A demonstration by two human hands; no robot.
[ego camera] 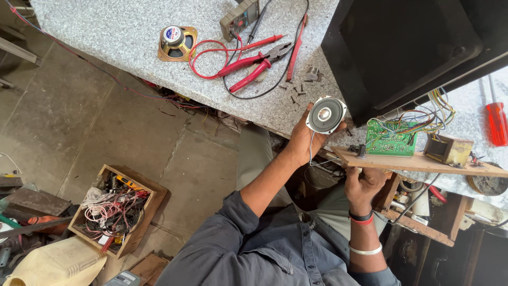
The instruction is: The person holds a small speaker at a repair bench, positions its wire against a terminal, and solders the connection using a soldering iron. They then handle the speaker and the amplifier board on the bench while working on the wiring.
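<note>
My left hand (302, 139) holds a small round speaker (326, 114) up over the edge of the speckled counter (121, 32); thin wires hang from it. My right hand (364, 186) grips the near edge of a wooden board (418, 163), just under its left end. Mounted on the board are a green circuit board (390, 144) with coloured wires and a small transformer (448, 150). The wires run up into a black cabinet (407, 47) standing on the counter.
On the counter lie red-handled pliers (254, 63), a multimeter (239, 17) with red and black leads, a second square-framed speaker (177, 42), loose screws (296, 92) and a red screwdriver (496, 122). A wooden box of wires (119, 209) sits on the floor.
</note>
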